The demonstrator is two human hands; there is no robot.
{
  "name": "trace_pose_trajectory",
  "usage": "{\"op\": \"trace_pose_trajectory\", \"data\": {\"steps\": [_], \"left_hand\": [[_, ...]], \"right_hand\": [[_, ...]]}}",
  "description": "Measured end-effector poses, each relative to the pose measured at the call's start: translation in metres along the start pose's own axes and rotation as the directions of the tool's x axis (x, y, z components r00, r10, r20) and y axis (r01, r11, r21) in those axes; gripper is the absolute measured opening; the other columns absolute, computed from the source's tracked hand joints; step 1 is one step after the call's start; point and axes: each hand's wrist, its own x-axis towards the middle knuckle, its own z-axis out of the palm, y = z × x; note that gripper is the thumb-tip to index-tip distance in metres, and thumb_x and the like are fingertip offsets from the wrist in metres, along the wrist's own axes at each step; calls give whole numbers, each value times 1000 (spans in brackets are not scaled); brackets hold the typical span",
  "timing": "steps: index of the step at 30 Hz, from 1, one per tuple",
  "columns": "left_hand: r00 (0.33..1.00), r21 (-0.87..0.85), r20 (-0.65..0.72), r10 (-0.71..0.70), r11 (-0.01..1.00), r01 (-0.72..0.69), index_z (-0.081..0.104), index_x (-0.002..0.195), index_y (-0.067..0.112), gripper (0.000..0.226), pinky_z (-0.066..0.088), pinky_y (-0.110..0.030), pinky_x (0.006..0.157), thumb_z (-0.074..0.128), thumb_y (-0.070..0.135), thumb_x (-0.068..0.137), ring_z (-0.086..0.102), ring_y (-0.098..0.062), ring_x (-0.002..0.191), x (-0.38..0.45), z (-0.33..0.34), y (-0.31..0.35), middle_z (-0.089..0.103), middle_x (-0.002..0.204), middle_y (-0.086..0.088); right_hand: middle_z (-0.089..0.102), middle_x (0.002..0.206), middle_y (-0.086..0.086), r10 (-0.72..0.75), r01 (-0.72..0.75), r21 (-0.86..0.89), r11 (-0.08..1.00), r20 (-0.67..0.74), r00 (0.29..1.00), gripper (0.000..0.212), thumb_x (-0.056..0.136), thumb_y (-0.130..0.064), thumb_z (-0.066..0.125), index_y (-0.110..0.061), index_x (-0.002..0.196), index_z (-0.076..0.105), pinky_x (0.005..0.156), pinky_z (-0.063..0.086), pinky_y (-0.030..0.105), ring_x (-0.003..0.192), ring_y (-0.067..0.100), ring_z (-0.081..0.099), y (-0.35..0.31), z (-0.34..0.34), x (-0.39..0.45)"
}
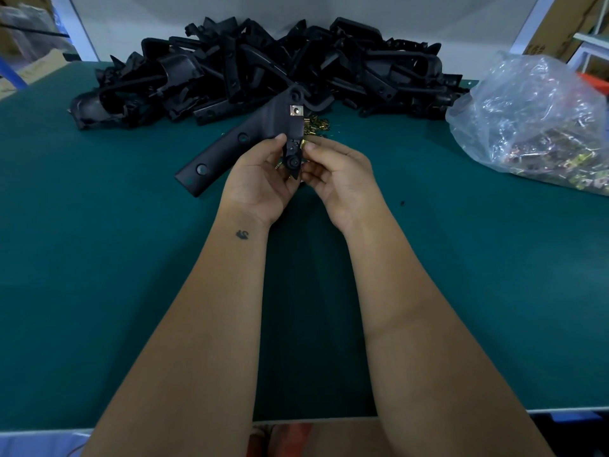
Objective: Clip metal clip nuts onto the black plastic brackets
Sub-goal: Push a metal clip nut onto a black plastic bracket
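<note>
Held up at frame centre, above the green surface (99, 258): one black plastic bracket (250, 136), gripped in the left hand (260, 183), thumb near the narrow flange. Long axis of the main arm slanting from lower left toward upper right, with the flange turned down toward the hands. Already seated near the upper end of that flange: one silver clip nut (296, 110). Pinched in the right hand (336, 173) against the flange's right edge, just below it: a brass-coloured clip nut (308, 145), most likely the next to be pushed leftward onto the edge. Right hand the nearer one to that slot. Hard to tell whether this nut has begun to bite or only touches; fingertips cover most of it. Behind, upper centre: the pile of brackets (263, 67) and loose clip nuts (318, 122), partly hidden by the held part. Upper right: a clear bag of clip nuts (540, 127), cut off by the frame edge.
</note>
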Motion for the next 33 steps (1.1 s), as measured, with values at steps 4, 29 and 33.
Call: {"op": "trace_pose_trajectory", "data": {"steps": [4, 29, 33], "left_hand": [[1000, 5, -6, -1, 1000, 2, 65, 99, 7, 14, 55, -24, 72, 52, 10, 96, 65, -15, 78, 1, 0, 0, 69, 88, -4], [999, 157, 51, 10, 987, -18, 72, 94, 12, 11, 59, -26, 79, 61, 12, 96, 70, -15, 87, 5, -4, -1, 73, 93, -3], [996, 181, 86, 20, 983, -35, 81, 75, 17, 31, 59, -26, 73, 59, 10, 96, 73, -13, 81, 3, -4, 0, 76, 86, -1]], "right_hand": [[66, 80, 9, -1, 1, -13, 1000, -9, 1000, 14, 90, 3, 61, -1, 100, 69, 61, 49, 21, 64, 12, 56, 1, 0, 1], [64, 81, 6, 2, -3, 32, 999, 29, 1000, 16, 95, -1, 56, -8, 84, 65, 72, 46, 27, 73, 15, 57, 2, 2, -2], [63, 79, 5, -12, 12, -16, 1000, 15, 1000, 16, 94, 1, 57, -8, 82, 63, 69, 45, 25, 71, 14, 56, 2, 6, -3]]}}
